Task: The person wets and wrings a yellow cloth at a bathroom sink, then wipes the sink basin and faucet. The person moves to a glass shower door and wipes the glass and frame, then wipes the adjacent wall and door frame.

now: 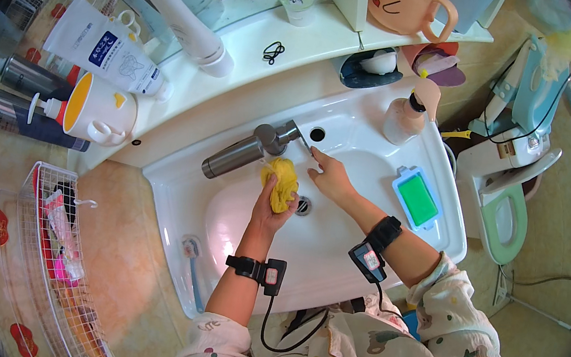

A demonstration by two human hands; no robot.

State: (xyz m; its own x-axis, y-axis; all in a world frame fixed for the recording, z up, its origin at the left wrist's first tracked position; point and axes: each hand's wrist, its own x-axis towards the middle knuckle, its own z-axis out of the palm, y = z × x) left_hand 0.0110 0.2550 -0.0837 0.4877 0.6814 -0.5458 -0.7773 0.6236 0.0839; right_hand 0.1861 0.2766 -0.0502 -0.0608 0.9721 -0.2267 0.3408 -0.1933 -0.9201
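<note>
My left hand grips a crumpled yellow cloth over the white washbasin, just under the metal faucet. A thin stream of water seems to meet the top of the cloth. With its fingertips, my right hand touches the end of the faucet's flat lever handle; the thumb stands apart from the forefinger. Between and below the two hands lies the metal drain. Black straps with small boxes and cables sit on both forearms.
On the basin's rim stand a pump bottle, a blue soap dish with a green bar and a brush with a blue handle. Tubes and cups line the shelf. A wire basket hangs left; a toilet stands right.
</note>
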